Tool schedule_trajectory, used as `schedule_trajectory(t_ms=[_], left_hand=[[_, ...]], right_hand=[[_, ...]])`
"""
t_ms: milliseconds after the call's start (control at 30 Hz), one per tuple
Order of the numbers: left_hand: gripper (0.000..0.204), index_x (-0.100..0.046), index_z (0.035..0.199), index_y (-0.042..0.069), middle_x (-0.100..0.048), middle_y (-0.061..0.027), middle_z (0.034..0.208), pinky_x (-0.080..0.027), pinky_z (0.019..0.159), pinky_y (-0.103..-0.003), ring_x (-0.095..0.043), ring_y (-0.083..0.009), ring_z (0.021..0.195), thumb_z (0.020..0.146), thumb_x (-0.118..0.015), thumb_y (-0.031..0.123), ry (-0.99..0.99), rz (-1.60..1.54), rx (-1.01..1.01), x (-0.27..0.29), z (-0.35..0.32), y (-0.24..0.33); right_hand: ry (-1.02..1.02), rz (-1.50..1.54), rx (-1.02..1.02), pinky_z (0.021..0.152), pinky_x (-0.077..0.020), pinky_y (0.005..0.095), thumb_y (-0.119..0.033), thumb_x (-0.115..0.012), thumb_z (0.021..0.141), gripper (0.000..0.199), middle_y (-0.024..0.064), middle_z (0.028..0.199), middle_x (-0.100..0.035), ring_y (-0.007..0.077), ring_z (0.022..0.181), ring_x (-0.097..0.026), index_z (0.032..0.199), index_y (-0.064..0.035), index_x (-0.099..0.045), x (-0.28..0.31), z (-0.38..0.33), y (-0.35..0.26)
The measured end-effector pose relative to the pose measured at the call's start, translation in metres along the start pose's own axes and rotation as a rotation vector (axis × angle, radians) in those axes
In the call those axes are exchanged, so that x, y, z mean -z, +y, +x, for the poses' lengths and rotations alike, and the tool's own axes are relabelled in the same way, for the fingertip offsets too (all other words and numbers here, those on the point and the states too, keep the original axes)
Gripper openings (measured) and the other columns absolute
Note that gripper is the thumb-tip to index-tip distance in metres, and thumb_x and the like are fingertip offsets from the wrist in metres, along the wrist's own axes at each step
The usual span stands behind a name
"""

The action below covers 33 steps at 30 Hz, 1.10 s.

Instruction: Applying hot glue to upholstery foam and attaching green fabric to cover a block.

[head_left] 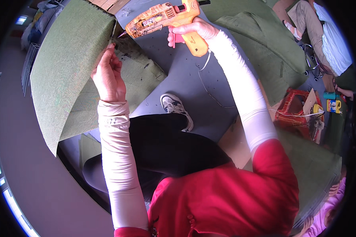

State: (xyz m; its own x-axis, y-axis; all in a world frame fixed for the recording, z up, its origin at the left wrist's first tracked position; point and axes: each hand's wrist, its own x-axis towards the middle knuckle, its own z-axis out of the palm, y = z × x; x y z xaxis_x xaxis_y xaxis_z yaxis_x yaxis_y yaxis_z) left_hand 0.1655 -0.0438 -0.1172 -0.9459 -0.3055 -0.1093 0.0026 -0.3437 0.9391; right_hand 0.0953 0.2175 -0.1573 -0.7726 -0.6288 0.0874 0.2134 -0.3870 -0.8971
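My right hand (194,31) grips an orange hot glue gun (158,19), its fingers wrapped round the handle at the red trigger. Brown residue coats the gun's body, and a black glue stick (204,2) pokes out of its back end. The nozzle points left, close to the dark edge of a green woven mat (67,67). My left hand (108,75) pinches that edge just below the nozzle, so the mat stands curled up. Its underside (134,75) slopes down to the floor, with dark smears near the edge.
A white cord (209,93) trails from the gun across the grey floor (186,79). Green sheets (261,51) lie to the right. An orange-red stool (292,108) stands beside a yellow container (333,106). Another person's leg (310,27) shows at upper right; a pink-sleeved person (326,211) sits at lower right.
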Motion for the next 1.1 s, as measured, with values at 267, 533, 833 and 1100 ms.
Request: schedule_trajectory(t_ms=[267, 533, 833, 1100], left_hand=[[0.016, -0.07, 0.1, 0.003, -0.059, 0.0031, 0.078, -0.041, 0.062, -0.021, -0.05, -0.0049, 0.066, 0.087, -0.065, 0.011, 0.006, -0.027, -0.019, 0.0, 0.002, -0.004], [0.013, -0.07, 0.095, 0.002, -0.059, 0.0025, 0.073, -0.042, 0.057, -0.02, -0.05, -0.005, 0.061, 0.083, -0.069, 0.009, 0.01, -0.084, -0.027, 0.001, 0.005, -0.003], [0.007, -0.067, 0.075, 0.007, -0.052, 0.0029, 0.058, -0.032, 0.048, -0.023, -0.042, -0.007, 0.049, 0.079, -0.073, 0.007, 0.118, 0.064, -0.103, -0.009, -0.002, 0.002], [0.011, -0.065, 0.071, 0.005, -0.052, 0.0004, 0.055, -0.03, 0.043, -0.024, -0.041, -0.0084, 0.043, 0.078, -0.073, 0.006, 0.26, 0.081, -0.247, -0.026, -0.002, -0.006]], right_hand=[[0.045, -0.075, -0.227, 0.074, -0.0539, 0.039, -0.009, -0.064, 0.086, 0.026, 0.0142, 0.085, -0.064, 0.0266, 0.079, -0.066, 0.108, 0.0021, -0.054, 0.015, -0.024, -0.007], [0.077, 0.234, -0.065, 0.073, -0.0528, 0.0408, -0.019, -0.071, 0.077, 0.037, 0.013, 0.083, -0.063, 0.0279, 0.077, -0.064, 0.105, 0.0011, -0.055, 0.02, -0.072, 0.036], [0.105, 0.264, 0.059, 0.072, -0.0501, 0.0381, -0.026, -0.075, 0.069, 0.036, 0.0085, 0.078, -0.06, 0.0256, 0.076, -0.061, 0.091, -0.0058, -0.054, -0.018, -0.056, 0.048], [0.205, 0.308, 0.066, 0.077, -0.0495, 0.0377, -0.026, -0.074, 0.073, 0.034, 0.0082, 0.081, -0.061, 0.0254, 0.08, -0.061, 0.093, -0.007, -0.055, -0.026, -0.058, 0.055]])
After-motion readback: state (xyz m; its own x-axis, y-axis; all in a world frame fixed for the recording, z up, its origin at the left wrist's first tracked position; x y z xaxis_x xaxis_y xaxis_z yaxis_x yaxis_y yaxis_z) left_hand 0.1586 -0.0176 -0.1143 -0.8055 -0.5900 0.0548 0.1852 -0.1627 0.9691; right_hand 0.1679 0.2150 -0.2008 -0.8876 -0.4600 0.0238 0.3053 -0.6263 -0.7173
